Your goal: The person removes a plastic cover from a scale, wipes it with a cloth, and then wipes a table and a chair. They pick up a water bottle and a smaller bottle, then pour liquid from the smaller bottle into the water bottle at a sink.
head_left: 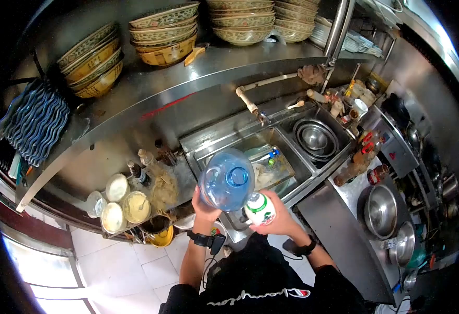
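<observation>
A big see-through blue plastic jug (pixel 221 191) is gripped along its left side by my left hand (pixel 204 210), its round neck facing up. In my right hand (pixel 279 217), a white bottle with a green label (pixel 261 209) is held close beside the jug's lower right; the bottle's far end is partly hidden. Both are over the front edge of the steel sink (pixel 302 168). Beyond them, a tray with a blue-and-green-tipped tool (pixel 271 154) lies across the left basin.
Nested metal bowls (pixel 313 137) fill the right basin under the tap (pixel 262 119). Stacked patterned bowls (pixel 242 21) line the shelf above. At left stand white tubs (pixel 117 187) and dark bottles (pixel 138 171). Steel basins (pixel 380 209) rest on the right counter.
</observation>
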`<action>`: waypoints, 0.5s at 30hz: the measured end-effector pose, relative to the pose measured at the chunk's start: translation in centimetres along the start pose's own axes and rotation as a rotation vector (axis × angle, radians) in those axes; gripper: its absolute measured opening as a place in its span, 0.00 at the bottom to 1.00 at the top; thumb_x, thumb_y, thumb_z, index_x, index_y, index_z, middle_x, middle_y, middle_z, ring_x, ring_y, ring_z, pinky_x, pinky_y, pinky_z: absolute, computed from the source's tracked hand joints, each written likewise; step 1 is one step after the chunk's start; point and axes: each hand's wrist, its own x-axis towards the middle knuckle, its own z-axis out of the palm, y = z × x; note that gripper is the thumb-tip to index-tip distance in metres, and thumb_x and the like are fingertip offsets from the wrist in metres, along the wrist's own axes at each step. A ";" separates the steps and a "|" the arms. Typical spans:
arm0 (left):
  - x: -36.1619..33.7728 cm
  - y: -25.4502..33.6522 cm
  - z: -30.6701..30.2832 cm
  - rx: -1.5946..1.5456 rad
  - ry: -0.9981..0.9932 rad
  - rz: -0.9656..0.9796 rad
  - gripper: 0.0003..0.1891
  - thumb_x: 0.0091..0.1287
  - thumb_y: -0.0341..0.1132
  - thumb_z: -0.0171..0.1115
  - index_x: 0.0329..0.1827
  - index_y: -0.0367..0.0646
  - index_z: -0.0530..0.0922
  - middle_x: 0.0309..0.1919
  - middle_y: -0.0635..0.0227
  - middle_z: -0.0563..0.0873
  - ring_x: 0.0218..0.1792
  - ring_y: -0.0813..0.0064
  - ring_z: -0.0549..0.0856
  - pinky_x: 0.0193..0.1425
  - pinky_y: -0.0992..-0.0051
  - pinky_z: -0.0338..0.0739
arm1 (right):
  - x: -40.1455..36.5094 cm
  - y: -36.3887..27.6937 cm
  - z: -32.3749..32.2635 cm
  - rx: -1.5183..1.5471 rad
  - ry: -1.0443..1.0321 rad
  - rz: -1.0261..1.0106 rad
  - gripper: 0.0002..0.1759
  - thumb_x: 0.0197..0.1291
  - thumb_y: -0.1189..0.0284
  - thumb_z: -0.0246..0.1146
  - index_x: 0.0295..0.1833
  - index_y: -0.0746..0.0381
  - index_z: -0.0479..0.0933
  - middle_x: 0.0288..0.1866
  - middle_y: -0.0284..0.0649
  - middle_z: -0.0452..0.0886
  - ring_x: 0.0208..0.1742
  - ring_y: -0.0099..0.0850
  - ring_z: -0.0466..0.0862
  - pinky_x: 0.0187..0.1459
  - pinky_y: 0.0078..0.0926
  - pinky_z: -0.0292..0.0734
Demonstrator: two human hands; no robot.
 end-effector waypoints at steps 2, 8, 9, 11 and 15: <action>-0.6 0.3 -0.5 -0.012 0.085 0.017 0.36 0.65 0.57 0.57 0.75 0.53 0.64 0.70 0.62 0.71 0.67 0.54 0.72 0.68 0.46 0.70 | -0.2 -0.8 -1.4 -0.124 0.014 -0.017 0.49 0.38 0.63 0.82 0.66 0.63 0.65 0.53 0.44 0.79 0.53 0.33 0.81 0.54 0.31 0.76; -2.4 0.0 -0.6 0.146 0.025 0.094 0.39 0.64 0.50 0.62 0.78 0.53 0.59 0.71 0.63 0.70 0.69 0.59 0.72 0.70 0.54 0.69 | 1.1 -4.2 -5.2 -0.452 0.063 -0.045 0.45 0.38 0.60 0.79 0.63 0.64 0.68 0.52 0.50 0.80 0.52 0.49 0.83 0.54 0.40 0.78; -2.6 -0.1 -0.5 0.143 0.032 0.099 0.39 0.63 0.50 0.62 0.78 0.53 0.59 0.71 0.63 0.70 0.69 0.59 0.72 0.71 0.55 0.69 | 1.4 -5.0 -5.6 -0.503 0.051 -0.042 0.44 0.38 0.61 0.78 0.62 0.63 0.69 0.52 0.51 0.79 0.52 0.50 0.82 0.53 0.40 0.79; -3.1 -0.5 -0.1 0.126 0.043 0.085 0.41 0.63 0.48 0.64 0.78 0.53 0.57 0.71 0.62 0.70 0.69 0.59 0.71 0.72 0.55 0.67 | 1.9 -5.2 -6.3 -0.583 0.033 -0.048 0.43 0.35 0.61 0.79 0.60 0.60 0.70 0.50 0.46 0.80 0.49 0.45 0.83 0.49 0.36 0.79; -3.3 -1.2 -0.4 0.134 0.061 0.115 0.43 0.61 0.45 0.65 0.79 0.51 0.56 0.69 0.58 0.70 0.69 0.57 0.71 0.73 0.55 0.66 | 2.3 -5.6 -7.0 -0.730 0.005 -0.077 0.40 0.37 0.61 0.77 0.60 0.59 0.71 0.45 0.45 0.79 0.46 0.47 0.82 0.45 0.38 0.79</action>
